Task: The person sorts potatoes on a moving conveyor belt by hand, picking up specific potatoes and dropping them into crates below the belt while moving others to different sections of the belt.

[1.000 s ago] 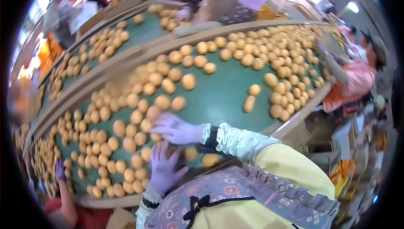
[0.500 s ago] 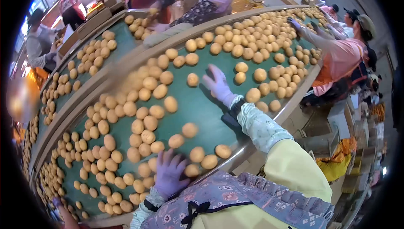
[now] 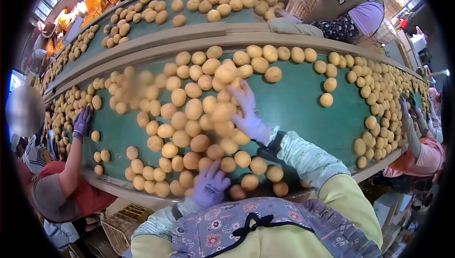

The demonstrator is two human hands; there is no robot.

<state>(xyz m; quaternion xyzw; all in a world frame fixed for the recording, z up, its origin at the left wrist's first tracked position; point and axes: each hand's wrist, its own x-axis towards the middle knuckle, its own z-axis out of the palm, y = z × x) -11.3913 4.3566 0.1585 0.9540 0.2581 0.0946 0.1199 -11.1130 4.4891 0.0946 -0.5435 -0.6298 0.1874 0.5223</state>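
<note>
Half a second on, the right hand (image 3: 250, 115) has moved from bare belt (image 3: 298, 111) to the clustered potatoes (image 3: 193, 109), fingers spread against them; the left hand (image 3: 208, 189), apart from it, meets near-edge ones, its grip unclear. Beyond the potatoes runs a brown divider (image 3: 256, 38).

Right hand (image 3: 250, 118) (splayed) farther forward than left hand (image 3: 210, 187)

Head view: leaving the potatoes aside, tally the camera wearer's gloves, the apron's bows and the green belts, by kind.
Gloves, left glove and right glove: 2
Bow, black bow: 1
Belts, near belt and far belt: 2
Total: 5
</note>
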